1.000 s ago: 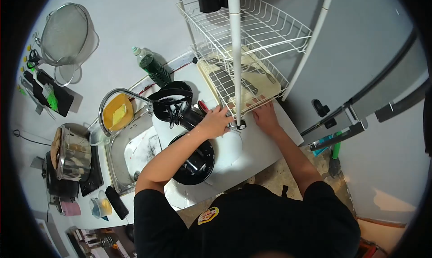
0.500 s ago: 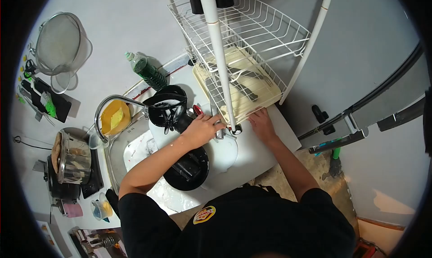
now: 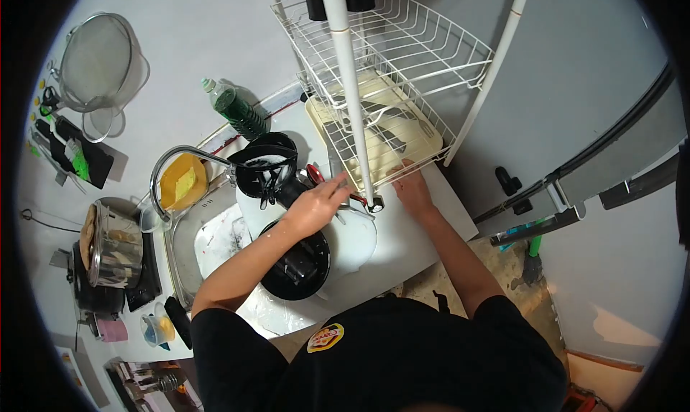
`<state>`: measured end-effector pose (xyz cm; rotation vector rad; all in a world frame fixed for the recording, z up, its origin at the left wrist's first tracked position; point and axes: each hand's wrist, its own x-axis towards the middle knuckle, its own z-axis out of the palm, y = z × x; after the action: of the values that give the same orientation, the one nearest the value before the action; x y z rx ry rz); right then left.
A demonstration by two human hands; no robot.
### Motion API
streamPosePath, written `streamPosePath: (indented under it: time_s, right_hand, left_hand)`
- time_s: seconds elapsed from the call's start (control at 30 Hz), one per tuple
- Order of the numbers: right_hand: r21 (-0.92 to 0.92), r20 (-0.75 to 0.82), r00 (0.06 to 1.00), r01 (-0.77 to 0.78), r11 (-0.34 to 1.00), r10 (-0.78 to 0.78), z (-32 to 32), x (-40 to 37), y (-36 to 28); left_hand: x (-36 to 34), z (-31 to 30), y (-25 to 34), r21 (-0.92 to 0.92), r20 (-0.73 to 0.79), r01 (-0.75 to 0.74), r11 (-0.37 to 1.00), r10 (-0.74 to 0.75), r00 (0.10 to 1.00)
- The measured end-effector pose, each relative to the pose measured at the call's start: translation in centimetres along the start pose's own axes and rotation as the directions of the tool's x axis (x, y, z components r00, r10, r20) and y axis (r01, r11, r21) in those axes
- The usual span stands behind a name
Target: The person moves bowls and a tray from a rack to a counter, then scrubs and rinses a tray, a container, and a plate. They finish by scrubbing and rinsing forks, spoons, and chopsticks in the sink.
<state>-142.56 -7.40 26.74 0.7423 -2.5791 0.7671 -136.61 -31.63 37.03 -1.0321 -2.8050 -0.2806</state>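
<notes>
My left hand (image 3: pixel 314 209) is beside the white rack post, its fingers stretched out and apart. Under and just beyond its fingers are a grey metal utensil (image 3: pixel 343 215) and a red-handled piece (image 3: pixel 315 173). My right hand (image 3: pixel 413 190) is at the front edge of a cream tray (image 3: pixel 392 139) under the wire rack, fingers curled at its rim and partly hidden by the wires. Knives and a fork (image 3: pixel 425 128) lie on the tray. A black pan (image 3: pixel 320 272) sits below my left wrist, and a black pot with soapy utensils (image 3: pixel 269 153) stands beyond it.
A white wire dish rack (image 3: pixel 431 34) stands over the tray. To the left are a sink (image 3: pixel 185 250), an arched tap (image 3: pixel 154 185), a yellow tub (image 3: pixel 199 189) and a green bottle (image 3: pixel 241 116). A steel pot (image 3: pixel 118 254) stands farther left; a grey fridge (image 3: pixel 575 88) is at right.
My left hand has lifted its fingers off the grey utensil. My right hand has moved slightly away from me and left, and the tray has shifted a little farther under the rack.
</notes>
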Motion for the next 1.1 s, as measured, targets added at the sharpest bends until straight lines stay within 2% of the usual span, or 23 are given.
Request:
streamPosePath:
  time_s: [0.03,0.13,0.2,0.33,0.43,0.6,0.73,0.83,0.93,1.03,1.07,1.1]
  right_hand:
    - [-0.039,0.065,0.998,-0.007,0.999,0.010,0.3,0.3,0.2]
    - [0.041,-0.076,0.997,-0.005,0.999,0.009,1.1,0.0,0.7]
    - [0.072,-0.054,0.999,-0.002,0.997,0.006,1.3,0.0,1.1]
    - [0.103,-0.121,0.993,0.002,0.995,0.010,1.1,-0.1,0.8]
    - [0.084,-0.062,0.998,-0.003,0.996,0.009,1.1,-0.1,0.9]
    - [0.141,-0.060,0.998,-0.010,0.990,0.019,1.2,-0.2,1.1]
    - [0.184,-0.056,0.997,-0.040,0.982,0.051,0.5,0.0,0.1]
    - [0.196,-0.092,0.994,-0.039,0.980,0.058,0.2,0.0,-0.2]
    - [0.170,-0.048,0.998,-0.032,0.985,0.041,0.4,0.0,0.2]
    - [0.225,-0.049,0.997,-0.047,0.973,0.059,0.5,0.1,0.1]
    - [0.227,-0.046,0.997,-0.057,0.972,0.069,0.4,0.1,-0.2]
    - [0.228,-0.042,0.996,-0.069,0.971,0.080,0.1,0.0,-0.3]
  left_hand:
    - [-0.1,-0.2,0.1,0.017,-0.004,0.006,1.000,-0.005,1.000]
    - [-0.9,-0.7,1.0,0.057,-0.004,-0.009,0.998,0.009,1.000]
    - [-2.1,-1.3,1.1,0.077,0.008,-0.048,0.996,0.047,0.999]
    - [-4.1,-4.3,1.5,-0.069,-0.037,-0.050,0.996,0.047,0.998]
    - [-5.6,-6.7,2.4,-0.142,-0.017,0.008,0.990,-0.010,1.000]
    - [-7.4,-8.4,3.1,-0.174,-0.031,0.058,0.983,-0.064,0.997]
    - [-6.4,-6.0,1.5,-0.070,-0.080,0.035,0.997,-0.040,0.996]
    - [-4.0,-2.4,-1.5,-0.003,-0.172,0.011,1.000,-0.012,0.985]
    - [-1.2,-0.3,-3.8,0.064,-0.150,0.072,0.995,-0.062,0.987]
    - [0.7,0.1,-3.8,0.009,-0.127,0.149,0.989,-0.147,0.981]
    - [1.3,0.2,-3.5,-0.023,-0.028,0.200,0.980,-0.200,0.979]
    - [1.7,1.0,-3.3,0.000,0.001,0.212,0.977,-0.212,0.977]
